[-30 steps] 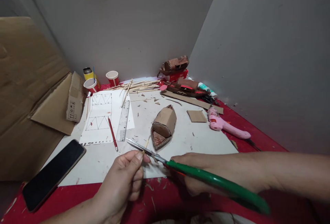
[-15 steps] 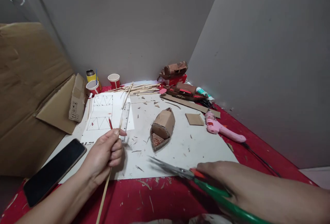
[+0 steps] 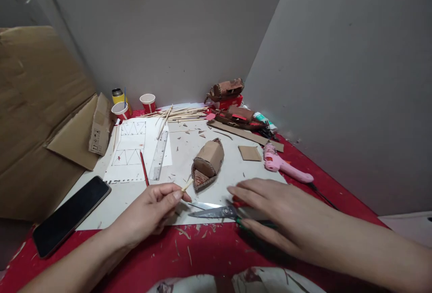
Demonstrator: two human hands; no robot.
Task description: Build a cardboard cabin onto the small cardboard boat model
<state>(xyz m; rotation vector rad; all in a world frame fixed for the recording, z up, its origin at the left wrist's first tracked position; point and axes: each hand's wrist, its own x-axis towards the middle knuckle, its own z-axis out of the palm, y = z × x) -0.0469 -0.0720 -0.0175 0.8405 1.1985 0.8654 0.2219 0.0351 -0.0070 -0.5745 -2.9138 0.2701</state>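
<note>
My left hand (image 3: 157, 205) pinches a thin pale wooden stick (image 3: 186, 185) between thumb and fingers. The stick's tip points at the near end of a small cardboard boat (image 3: 208, 162) with a curved roof; whether they touch I cannot tell. Scissors (image 3: 216, 212) with green and red handles lie across the near edge of the white board, blades slightly apart and pointing left. Over their handles is my right hand (image 3: 270, 203), its fingers stretched and spread, the fingertips blurred. The palm partly covers the handles.
A ruler (image 3: 158, 155) and a red pencil (image 3: 144, 167) lie by a paper with drawn triangles (image 3: 128, 142). A phone (image 3: 71, 216) is at left, a pink glue gun (image 3: 286, 167) at right. Behind are wooden sticks (image 3: 182, 114), paper cups (image 3: 147, 102) and brown boat models (image 3: 241, 115).
My left hand has moved right and nearer, bringing the stick beside the boat. The scissors, gripped in my right hand before, now lie lower with its fingers spread over them.
</note>
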